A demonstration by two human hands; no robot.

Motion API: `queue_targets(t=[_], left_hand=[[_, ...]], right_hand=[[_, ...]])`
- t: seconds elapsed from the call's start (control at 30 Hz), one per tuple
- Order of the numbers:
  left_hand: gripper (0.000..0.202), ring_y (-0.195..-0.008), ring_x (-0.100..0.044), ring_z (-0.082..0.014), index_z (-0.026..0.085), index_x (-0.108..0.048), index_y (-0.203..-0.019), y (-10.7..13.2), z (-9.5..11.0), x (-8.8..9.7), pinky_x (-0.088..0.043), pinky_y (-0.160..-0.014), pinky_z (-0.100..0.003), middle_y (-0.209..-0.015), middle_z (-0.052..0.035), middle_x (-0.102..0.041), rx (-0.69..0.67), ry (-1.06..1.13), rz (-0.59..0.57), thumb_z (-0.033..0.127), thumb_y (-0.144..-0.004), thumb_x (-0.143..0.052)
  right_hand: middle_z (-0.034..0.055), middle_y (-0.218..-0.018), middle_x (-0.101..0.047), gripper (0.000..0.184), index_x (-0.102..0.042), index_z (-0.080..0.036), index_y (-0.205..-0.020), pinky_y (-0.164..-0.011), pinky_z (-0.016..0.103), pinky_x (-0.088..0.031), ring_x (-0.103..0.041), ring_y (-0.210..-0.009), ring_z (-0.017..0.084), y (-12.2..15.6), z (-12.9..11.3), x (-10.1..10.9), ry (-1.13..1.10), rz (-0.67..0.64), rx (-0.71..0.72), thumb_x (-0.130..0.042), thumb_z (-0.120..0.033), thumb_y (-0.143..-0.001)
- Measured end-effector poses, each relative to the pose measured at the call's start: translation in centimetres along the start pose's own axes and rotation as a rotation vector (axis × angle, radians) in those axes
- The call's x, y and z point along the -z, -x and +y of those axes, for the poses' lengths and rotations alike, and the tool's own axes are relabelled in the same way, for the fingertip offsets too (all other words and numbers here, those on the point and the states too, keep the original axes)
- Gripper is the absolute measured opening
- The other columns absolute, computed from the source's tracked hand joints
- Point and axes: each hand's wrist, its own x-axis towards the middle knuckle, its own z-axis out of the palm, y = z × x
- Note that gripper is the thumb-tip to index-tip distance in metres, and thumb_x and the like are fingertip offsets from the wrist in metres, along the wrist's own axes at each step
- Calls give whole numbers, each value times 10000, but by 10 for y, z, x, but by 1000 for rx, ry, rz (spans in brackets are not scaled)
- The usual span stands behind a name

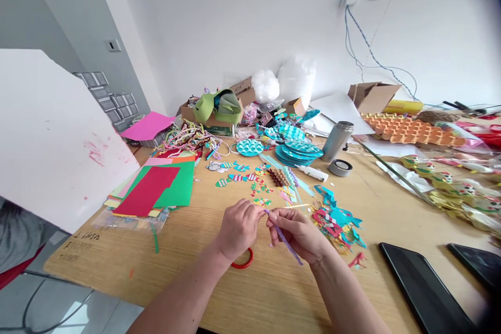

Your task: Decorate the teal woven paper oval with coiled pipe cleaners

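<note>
Between my two hands is a purple pipe cleaner (288,245), its long end hanging down to the right below my right hand. My left hand (241,224) is closed, pinching its upper end between thumb and finger. With fingertips also pressed together, my right hand (295,232) grips it just beside the left. Under my left wrist lie scissors whose red handle (243,259) shows; the rest is hidden. Beyond my hands are small paper fish (237,178) and coiled brown pipe cleaners (278,177).
Coloured paper sheets (156,188) lie left, below a heap of pipe cleaners (188,138). Blue paper plates (297,154), a grey bottle (337,141) and a tape roll (340,167) stand behind. Paper scraps (340,219), a phone (422,287) and an orange egg tray (410,130) are right.
</note>
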Motion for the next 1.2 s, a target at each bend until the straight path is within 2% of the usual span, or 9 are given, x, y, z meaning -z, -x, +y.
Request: queue_targets(t=[0.17,0.33,0.47,0.57,0.67,0.87,1.03,1.1,1.2], left_hand=[[197,-699,-572,-161,179,-546,-767,2,5,-5,-414,-642,-268,-715,-45,-623,298,187,24,241,-904,-418],[240,-629,-584,-131,170,-555,-745,-2,8,-7,-422,-586,-223,-667,-19,-620,685,645,-5,354,-869,-464],[247,-469,-454,-75,158,-532,-681,-8,9,-7,-351,-457,-193,-553,37,-513,889,930,3,382,-785,-546],[273,-403,-353,-48,158,-506,-646,-10,9,-5,-271,-386,-181,-511,62,-458,1003,1102,0,404,-729,-593],[301,-389,-328,-40,155,-491,-609,-11,7,-3,-235,-359,-172,-490,65,-442,1054,1203,-32,409,-692,-630],[295,-367,-316,-30,137,-530,-614,-12,-2,4,-219,-337,-164,-475,58,-453,1064,1304,-142,388,-649,-680],[269,-368,-327,-37,144,-540,-647,-13,-7,7,-240,-321,-162,-488,59,-449,1127,1461,-248,360,-629,-699],[274,-387,-365,-46,145,-548,-667,-13,-6,7,-271,-327,-164,-522,47,-472,1105,1448,-277,382,-651,-683],[295,-473,-458,-74,138,-582,-741,-12,-4,5,-339,-363,-168,-612,13,-532,1008,1260,-249,426,-706,-638]], right_hand=[[7,-514,-622,350,-606,-152,-677,-427,218,-411,-537,-429,110,-4,7,-6,120,66,91,-671,-495,-703],[-1,-500,-599,366,-609,-163,-678,-401,204,-366,-511,-438,110,-8,14,-13,296,201,213,-613,-521,-752],[10,-495,-594,396,-603,-166,-635,-456,227,-394,-505,-454,118,-10,15,-17,474,313,306,-572,-533,-782],[20,-506,-599,410,-618,-162,-632,-468,237,-407,-525,-469,129,-12,17,-19,485,349,333,-571,-543,-777],[26,-523,-610,389,-649,-152,-689,-489,246,-430,-540,-485,136,-14,19,-18,430,373,350,-604,-532,-757],[18,-545,-624,335,-693,-142,-838,-515,255,-453,-545,-501,136,-17,23,-14,323,376,397,-686,-454,-713],[16,-573,-642,228,-714,-169,-815,-541,237,-438,-566,-550,133,-14,23,-15,361,366,428,-661,-383,-758],[12,-558,-636,212,-706,-169,-788,-543,233,-433,-560,-540,130,-13,21,-16,375,385,430,-664,-374,-757],[8,-553,-630,215,-683,-166,-758,-543,229,-430,-550,-532,125,-14,19,-15,374,401,431,-657,-379,-763]])
